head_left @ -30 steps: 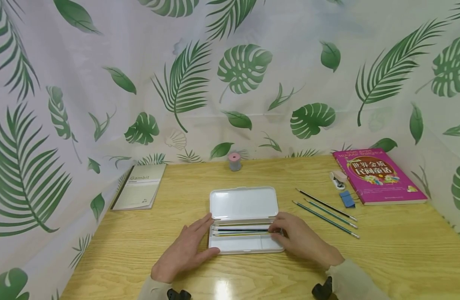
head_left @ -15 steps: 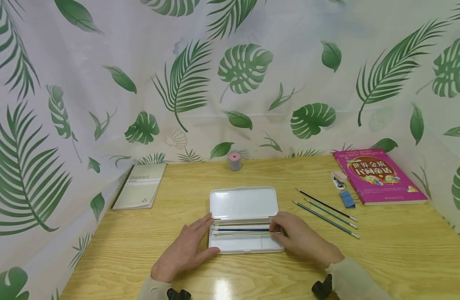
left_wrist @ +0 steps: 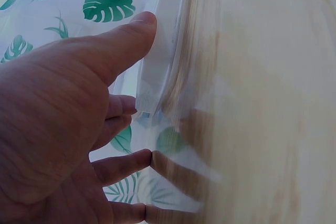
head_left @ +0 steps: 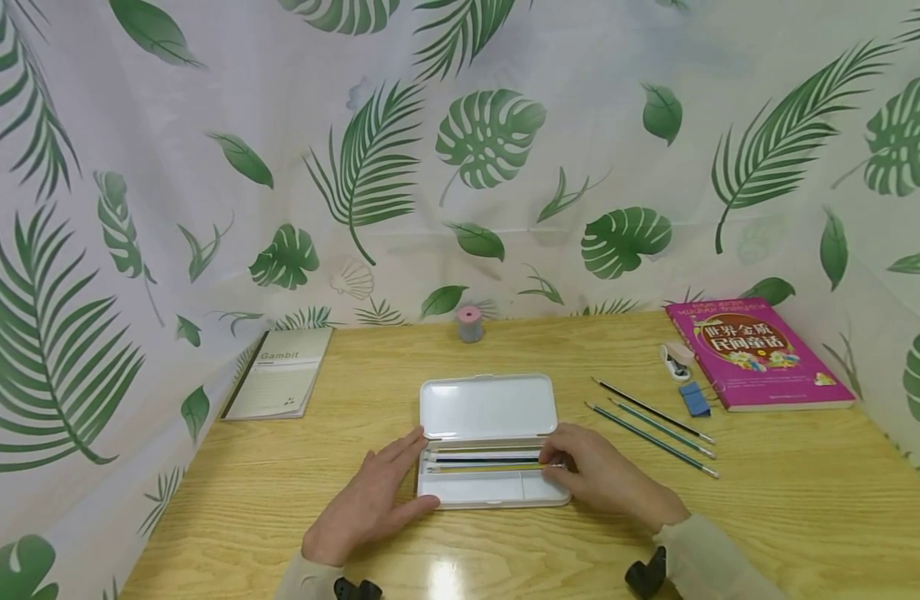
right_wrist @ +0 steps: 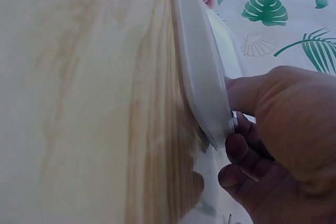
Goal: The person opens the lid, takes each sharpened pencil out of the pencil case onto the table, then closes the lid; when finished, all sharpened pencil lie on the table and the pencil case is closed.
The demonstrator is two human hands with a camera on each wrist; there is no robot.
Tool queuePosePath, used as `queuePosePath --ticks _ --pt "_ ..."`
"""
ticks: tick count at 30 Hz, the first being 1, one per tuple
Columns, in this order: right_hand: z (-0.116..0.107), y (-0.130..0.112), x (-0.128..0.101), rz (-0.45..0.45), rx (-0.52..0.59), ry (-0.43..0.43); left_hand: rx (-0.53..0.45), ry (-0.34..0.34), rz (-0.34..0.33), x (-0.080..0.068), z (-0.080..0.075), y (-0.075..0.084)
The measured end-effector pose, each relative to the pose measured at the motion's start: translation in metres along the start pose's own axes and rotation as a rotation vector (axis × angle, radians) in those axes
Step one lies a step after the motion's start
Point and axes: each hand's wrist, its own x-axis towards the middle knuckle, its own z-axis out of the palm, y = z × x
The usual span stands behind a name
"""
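Observation:
A white pencil case (head_left: 475,490) lies with its lid (head_left: 486,407) folded back, and several pencils lie lengthwise inside. My left hand (head_left: 370,500) rests at the case's left end, fingers extended along the side and thumb at the front corner. In the left wrist view its thumb (left_wrist: 128,38) lies against the white wall. At the right end, my right hand (head_left: 598,475) reaches over the rim and pinches the end of a yellow pencil (head_left: 490,469). In the right wrist view the right hand's thumb (right_wrist: 244,93) is over the case edge, the other fingers curled below.
Several loose pencils (head_left: 655,429) lie right of the case. Beyond them are a blue binder clip (head_left: 695,399), a small stapler (head_left: 677,360) and a pink book (head_left: 763,354). A notebook (head_left: 280,375) lies at left; a pink-topped spool (head_left: 470,323) stands at the back.
The yellow pencil has shifted slightly toward the front of the case at the right fingertips, looking blurred half a second ago. The left hand and the case stay in place.

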Motion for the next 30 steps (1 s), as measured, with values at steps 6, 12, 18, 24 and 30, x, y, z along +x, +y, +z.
queuePosePath --ticks 6,12,18,24,30 --pt "0.0 0.004 -0.003 -0.008 0.013 0.047 0.01 0.002 0.001 0.001 0.0 0.001" --pt "-0.001 0.007 -0.008 0.028 0.061 0.088 0.025 -0.001 0.003 0.002 0.001 0.002" --pt "-0.005 0.007 -0.016 0.063 0.126 0.167 0.024 -0.008 0.002 0.003 0.002 0.002" --pt "-0.017 0.011 -0.032 0.105 0.183 0.249 0.018 -0.013 -0.005 0.003 0.001 0.002" --pt "-0.028 0.022 -0.048 0.121 0.121 0.32 0.01 -0.006 -0.016 0.001 0.001 0.001"
